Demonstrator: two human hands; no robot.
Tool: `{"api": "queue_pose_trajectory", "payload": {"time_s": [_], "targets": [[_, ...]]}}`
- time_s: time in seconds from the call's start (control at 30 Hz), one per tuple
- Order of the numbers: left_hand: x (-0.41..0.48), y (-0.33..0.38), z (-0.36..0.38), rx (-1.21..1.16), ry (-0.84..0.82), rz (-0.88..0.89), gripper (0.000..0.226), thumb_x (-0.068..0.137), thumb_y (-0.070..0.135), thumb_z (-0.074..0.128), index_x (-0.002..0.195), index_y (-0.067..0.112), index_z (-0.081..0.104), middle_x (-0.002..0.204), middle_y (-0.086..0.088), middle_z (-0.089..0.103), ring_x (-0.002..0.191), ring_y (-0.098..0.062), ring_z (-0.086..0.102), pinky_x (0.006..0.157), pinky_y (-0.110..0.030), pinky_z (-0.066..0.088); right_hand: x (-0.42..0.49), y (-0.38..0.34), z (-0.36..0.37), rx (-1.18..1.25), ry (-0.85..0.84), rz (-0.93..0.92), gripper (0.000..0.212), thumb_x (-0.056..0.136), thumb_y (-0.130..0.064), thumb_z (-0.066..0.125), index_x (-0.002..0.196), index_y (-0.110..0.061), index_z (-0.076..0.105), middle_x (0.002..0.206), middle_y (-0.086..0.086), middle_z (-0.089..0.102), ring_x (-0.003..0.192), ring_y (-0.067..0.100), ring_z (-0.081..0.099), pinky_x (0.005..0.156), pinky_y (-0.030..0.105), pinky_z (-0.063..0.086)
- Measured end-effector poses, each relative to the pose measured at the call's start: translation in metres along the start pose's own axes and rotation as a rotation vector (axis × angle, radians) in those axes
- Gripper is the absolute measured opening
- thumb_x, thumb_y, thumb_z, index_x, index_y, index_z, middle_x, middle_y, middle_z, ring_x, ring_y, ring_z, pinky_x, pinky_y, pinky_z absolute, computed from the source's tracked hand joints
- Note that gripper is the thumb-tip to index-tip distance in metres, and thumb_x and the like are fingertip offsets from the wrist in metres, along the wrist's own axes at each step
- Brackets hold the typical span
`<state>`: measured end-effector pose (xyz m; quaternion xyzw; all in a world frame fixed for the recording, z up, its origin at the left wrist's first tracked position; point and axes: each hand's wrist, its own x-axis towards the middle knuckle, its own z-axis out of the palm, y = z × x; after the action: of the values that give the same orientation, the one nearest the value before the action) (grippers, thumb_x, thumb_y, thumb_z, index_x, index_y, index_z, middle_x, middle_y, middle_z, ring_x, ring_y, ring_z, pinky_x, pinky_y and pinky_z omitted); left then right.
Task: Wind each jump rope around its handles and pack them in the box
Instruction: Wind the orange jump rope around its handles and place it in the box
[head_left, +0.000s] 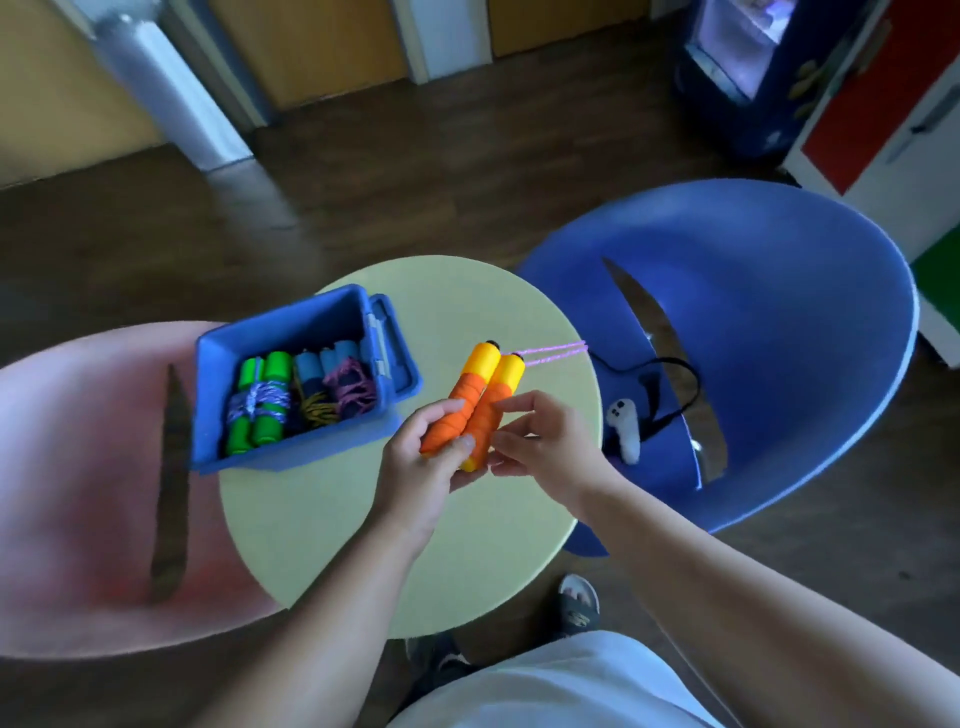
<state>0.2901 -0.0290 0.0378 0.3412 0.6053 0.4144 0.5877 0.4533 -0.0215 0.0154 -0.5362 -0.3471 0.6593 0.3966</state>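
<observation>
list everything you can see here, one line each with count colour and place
table: one, pale yellow, round, centre
pink chair: one, left of the table
blue chair: one, right of the table
box: one, blue, open, on the table's left edge
wound jump ropes: apparently three, one green-handled, others blue-handled, in the box
handles: two, orange with yellow ends, side by side above the table
rope: one, pink, leading from the handle tops toward the blue chair
white object: one, black strap, on the blue chair's seat
left grip: one, grips the handles' lower part
right grip: one, pinches the handles from the right
</observation>
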Motion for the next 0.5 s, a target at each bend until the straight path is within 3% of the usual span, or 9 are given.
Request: {"api": "queue_pose_trajectory", "payload": {"time_s": [0.07,0.13,0.23,0.37,0.5], "targets": [[-0.009,0.01,-0.023,-0.01,0.034,-0.002,0.036,0.091,-0.007,0.068,0.108,0.024,0.076,0.122,-0.008,0.071,0.108,-0.035,0.072,0.075,-0.043,0.063,0.007,-0.006,0.012,-0.106,-0.06,-0.013,0.016,0.094,-0.005,0.071,0.105,-0.016,0.064,0.087,0.015,0.069,0.071,0.024,0.073,0.073,0.047,0.065],[-0.022,0.019,-0.047,-0.049,0.015,-0.029,0.038,0.089,-0.009,0.067,0.105,0.024,0.077,0.126,-0.013,0.068,0.106,-0.04,0.072,0.074,-0.042,0.062,0.014,-0.013,0.022,-0.234,-0.013,-0.062,0.012,0.096,-0.014,0.071,0.104,-0.018,0.064,0.094,0.011,0.063,0.07,0.023,0.07,0.071,0.051,0.063],[-0.042,0.033,-0.081,-0.147,-0.06,-0.09,0.039,0.078,-0.006,0.071,0.11,0.016,0.072,0.122,-0.017,0.07,0.09,-0.04,0.073,0.069,-0.038,0.061,0.019,-0.033,0.034,-0.346,0.028,-0.152,0.019,0.098,-0.023,0.069,0.116,-0.024,0.06,0.116,0.012,0.052,0.068,0.023,0.071,0.063,0.041,0.063],[-0.065,0.05,-0.121,-0.221,-0.105,-0.1,0.041,0.073,0.003,0.067,0.111,0.016,0.07,0.108,-0.014,0.074,0.075,-0.038,0.07,0.061,-0.035,0.06,0.012,-0.061,0.057,-0.383,-0.259,-0.134,0.025,0.101,-0.03,0.065,0.125,-0.031,0.061,0.122,0.008,0.059,0.073,0.028,0.075,0.066,0.043,0.064],[-0.084,0.066,-0.164,-0.232,-0.145,-0.043,0.044,0.069,0.004,0.071,0.111,0.017,0.071,0.113,-0.015,0.072,0.074,-0.038,0.068,0.057,-0.032,0.057,-0.01,-0.084,0.092,-0.242,-0.467,-0.051,0.02,0.102,-0.024,0.064,0.121,-0.031,0.066,0.097,0.012,0.074,0.074,0.036,0.073,0.069,0.05,0.061]]}}
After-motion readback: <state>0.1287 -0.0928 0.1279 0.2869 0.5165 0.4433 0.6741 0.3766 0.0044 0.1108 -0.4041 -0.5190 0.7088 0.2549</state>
